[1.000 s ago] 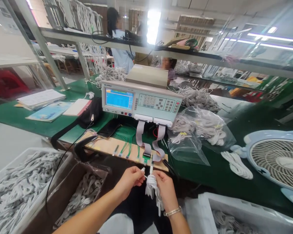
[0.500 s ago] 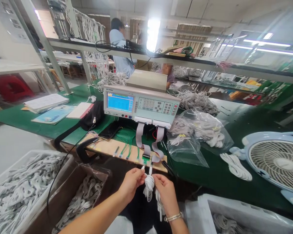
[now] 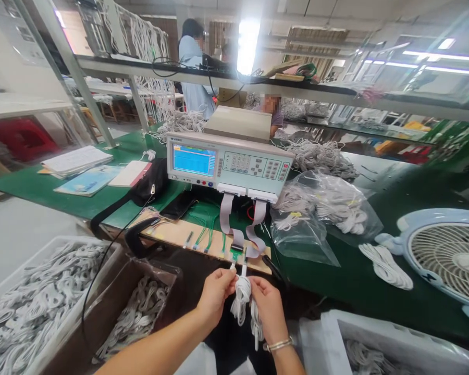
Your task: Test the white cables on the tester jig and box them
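Note:
My left hand (image 3: 218,292) is closed in a pinch on a white cable, close to its plug (image 3: 233,267) at the front edge of the wooden board. A coiled bundle of this white cable (image 3: 241,298) hangs between my hands, and another white plug (image 3: 244,270) above it meets the board. My right hand (image 3: 269,306), a bracelet on its wrist, is closed at the right of the coil. Its fingertips pinch white cable, and a second bundle (image 3: 256,322) hangs below them. Which strand each hand grips is partly hidden by the fingers.
A tester with a blue screen (image 3: 194,160) stands behind the wooden board (image 3: 172,240), joined by grey ribbon cables (image 3: 254,237). Bins of coiled cables (image 3: 35,297) flank me. Bagged cables (image 3: 338,205), a loose coil (image 3: 386,265) and a fan (image 3: 449,255) lie right. Two people are beyond.
The view has shifted slightly, so the bench sits a little further right in the picture. Both hands keep their pinch at the board, and the second bundle hangs a little differently.

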`<act>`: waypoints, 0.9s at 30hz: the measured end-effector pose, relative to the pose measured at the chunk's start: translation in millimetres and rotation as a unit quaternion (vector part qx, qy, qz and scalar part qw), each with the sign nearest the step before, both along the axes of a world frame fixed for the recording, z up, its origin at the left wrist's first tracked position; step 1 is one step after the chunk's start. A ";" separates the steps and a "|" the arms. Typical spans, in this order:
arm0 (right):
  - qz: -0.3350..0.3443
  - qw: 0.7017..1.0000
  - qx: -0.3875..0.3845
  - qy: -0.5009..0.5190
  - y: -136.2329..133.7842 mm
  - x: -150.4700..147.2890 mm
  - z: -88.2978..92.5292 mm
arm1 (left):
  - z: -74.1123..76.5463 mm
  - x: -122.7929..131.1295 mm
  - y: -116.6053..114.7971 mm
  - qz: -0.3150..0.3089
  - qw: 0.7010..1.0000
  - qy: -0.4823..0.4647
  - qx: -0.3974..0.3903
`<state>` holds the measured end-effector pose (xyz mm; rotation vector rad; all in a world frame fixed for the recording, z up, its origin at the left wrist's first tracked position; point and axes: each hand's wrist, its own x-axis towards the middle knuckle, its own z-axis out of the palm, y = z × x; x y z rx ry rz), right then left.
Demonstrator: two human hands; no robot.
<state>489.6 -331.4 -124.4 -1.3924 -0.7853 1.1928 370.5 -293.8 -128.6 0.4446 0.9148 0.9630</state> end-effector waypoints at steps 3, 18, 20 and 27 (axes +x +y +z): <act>-0.010 1.000 -0.001 0.001 -0.3 -0.9 -0.7 | -0.8 -0.9 1.1 -0.022 1.000 -0.005 0.000; -0.015 1.000 -0.001 0.000 -0.9 -1.5 -4.0 | -2.3 -0.2 3.8 -0.019 1.000 0.016 -0.001; -0.012 1.000 0.002 0.007 -0.3 -1.1 -6.1 | -2.1 -0.8 4.7 -0.021 1.000 0.019 -0.002; -0.017 1.000 -0.006 0.021 -0.1 -3.6 -2.5 | -1.4 5.6 -1.4 0.025 0.999 0.019 0.005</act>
